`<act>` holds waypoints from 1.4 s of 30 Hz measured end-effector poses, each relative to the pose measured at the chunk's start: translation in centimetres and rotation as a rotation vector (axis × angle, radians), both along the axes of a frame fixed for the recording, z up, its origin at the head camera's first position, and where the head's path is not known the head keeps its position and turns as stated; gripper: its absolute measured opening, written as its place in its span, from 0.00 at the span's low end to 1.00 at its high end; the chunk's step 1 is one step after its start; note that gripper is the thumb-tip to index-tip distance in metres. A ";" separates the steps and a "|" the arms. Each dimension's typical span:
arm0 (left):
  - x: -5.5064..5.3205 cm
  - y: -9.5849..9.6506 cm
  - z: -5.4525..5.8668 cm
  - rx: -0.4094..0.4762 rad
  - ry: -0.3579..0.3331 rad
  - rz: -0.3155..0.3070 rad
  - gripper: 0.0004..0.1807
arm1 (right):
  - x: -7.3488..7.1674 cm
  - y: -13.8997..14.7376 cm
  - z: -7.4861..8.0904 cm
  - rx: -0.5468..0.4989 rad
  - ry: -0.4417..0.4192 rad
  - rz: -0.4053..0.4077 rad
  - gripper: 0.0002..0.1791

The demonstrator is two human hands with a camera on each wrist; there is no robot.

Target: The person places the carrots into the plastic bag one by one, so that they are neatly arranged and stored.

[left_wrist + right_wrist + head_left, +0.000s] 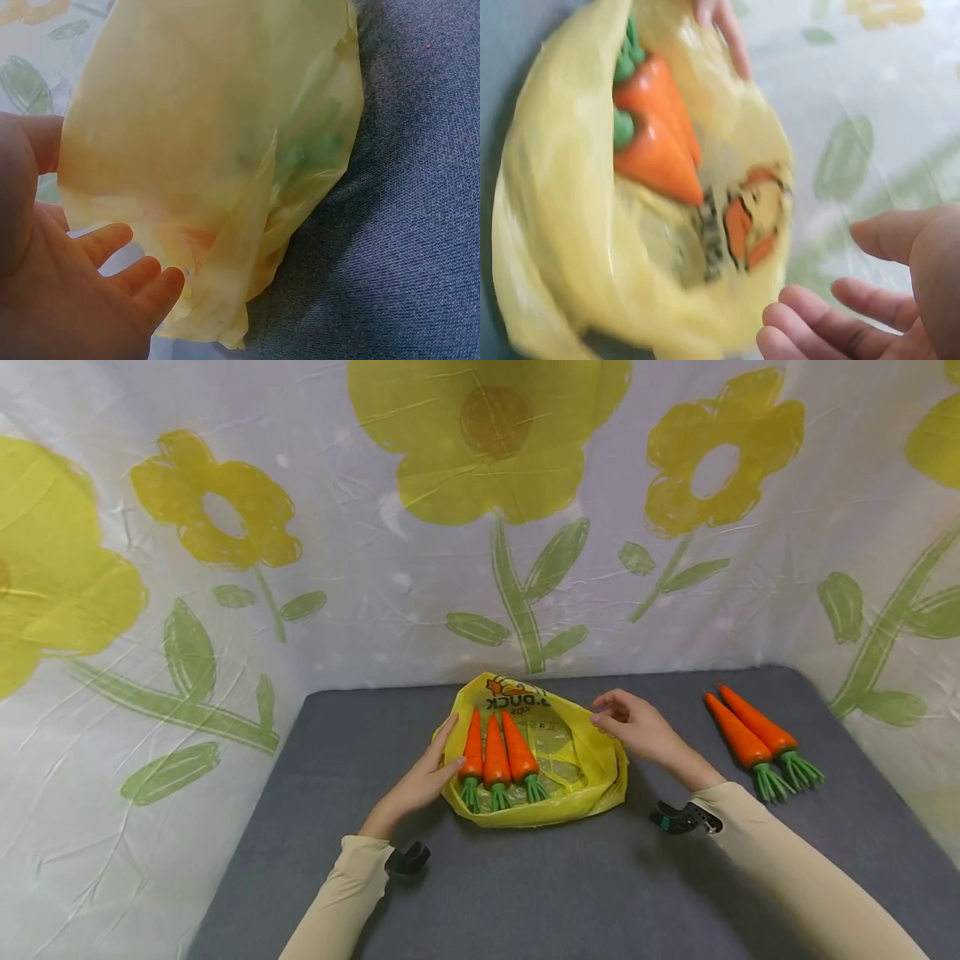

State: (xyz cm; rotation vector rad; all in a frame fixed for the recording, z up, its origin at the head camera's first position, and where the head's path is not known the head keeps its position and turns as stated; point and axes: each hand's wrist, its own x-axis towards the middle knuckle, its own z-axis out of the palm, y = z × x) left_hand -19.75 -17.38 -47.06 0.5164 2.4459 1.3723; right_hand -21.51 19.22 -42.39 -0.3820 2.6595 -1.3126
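A yellow plastic bag (pixel 600 752) with a printed duck lies with its mouth open towards me. Three orange toy carrots (pixel 496 760) with green tops lie side by side in its left part. My left hand (pixel 423 781) holds the bag's left rim, thumb over the inner side; in the left wrist view its other fingers (pixel 154 289) spread loosely beside the yellow plastic. Close to the bag's upper right rim is my right hand (pixel 637 722). The right wrist view shows the right hand's fingers (pixel 817 319) loosely extended, holding nothing, with the thumb apart.
Two more toy carrots (pixel 757 739) lie together on the right side of the dark grey table (pixel 525 893). A white cloth with yellow flowers (pixel 360 568) hangs behind the table and along both sides. Each wrist carries a black strap (pixel 686 818).
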 end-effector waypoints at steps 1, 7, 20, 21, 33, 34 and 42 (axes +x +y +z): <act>-0.2 -0.1 -0.5 0.006 0.007 0.003 0.41 | 0.0 0.7 0.1 0.008 0.006 -0.012 0.23; -0.5 -0.1 -1.5 0.021 0.037 0.012 0.41 | 0.1 5.4 0.8 0.078 -0.001 -0.087 0.31; -0.5 0.1 -1.4 0.036 0.008 0.018 0.41 | 1.1 15.5 1.6 0.067 -0.176 -0.201 0.42; -0.5 0.1 -1.4 0.035 0.010 0.019 0.41 | 1.1 16.2 1.3 0.058 -0.185 -0.205 0.41; -0.6 0.0 -1.5 0.028 0.014 0.022 0.40 | 1.4 20.4 -1.3 0.061 -0.191 -0.270 0.41; -0.7 0.0 -1.5 0.027 0.016 0.021 0.40 | 1.4 20.4 -1.4 0.065 -0.200 -0.267 0.42; -0.6 0.0 -1.7 0.032 0.024 0.007 0.40 | 1.4 20.3 -2.2 0.073 -0.202 -0.250 0.43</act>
